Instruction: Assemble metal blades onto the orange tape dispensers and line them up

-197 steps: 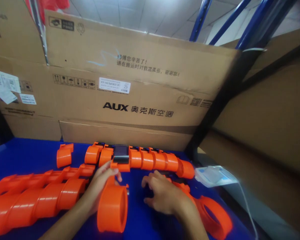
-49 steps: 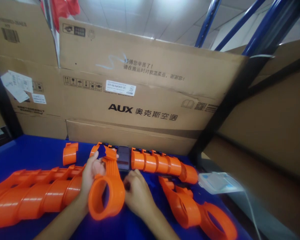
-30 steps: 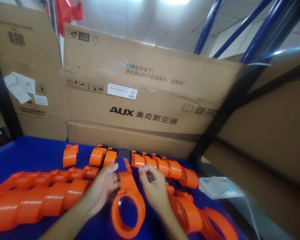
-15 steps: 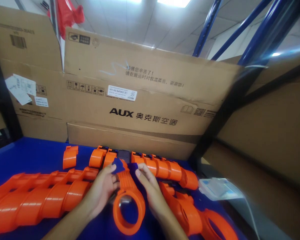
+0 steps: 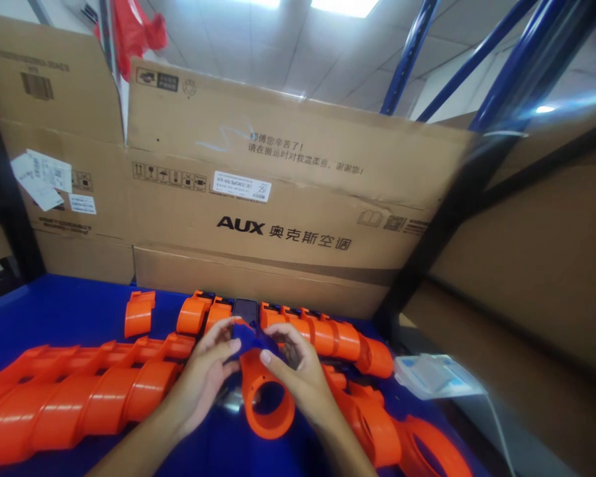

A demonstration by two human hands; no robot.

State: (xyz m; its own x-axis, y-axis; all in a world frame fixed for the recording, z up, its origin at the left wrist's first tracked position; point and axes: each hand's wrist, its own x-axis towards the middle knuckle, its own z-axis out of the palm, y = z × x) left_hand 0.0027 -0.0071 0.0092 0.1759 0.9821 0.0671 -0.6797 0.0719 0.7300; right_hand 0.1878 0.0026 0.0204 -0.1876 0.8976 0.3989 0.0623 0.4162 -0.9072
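In the head view, both hands, left hand (image 5: 211, 364) and right hand (image 5: 300, 371), pinch a dark blue piece (image 5: 248, 338) at the top of an orange ring (image 5: 271, 425). The ring hangs between them over the blue table (image 5: 84, 308). A phone (image 5: 245, 309) lies just behind; a row of orange rings (image 5: 89, 397) sits left, a clear box (image 5: 434, 376) right.

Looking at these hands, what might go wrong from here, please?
The dark blue piece, held by the left hand and right hand at the top of the orange ring part, might slip. The right forearm, near the orange parts beside it, might nudge them. The dark device beyond the hands could get bumped.
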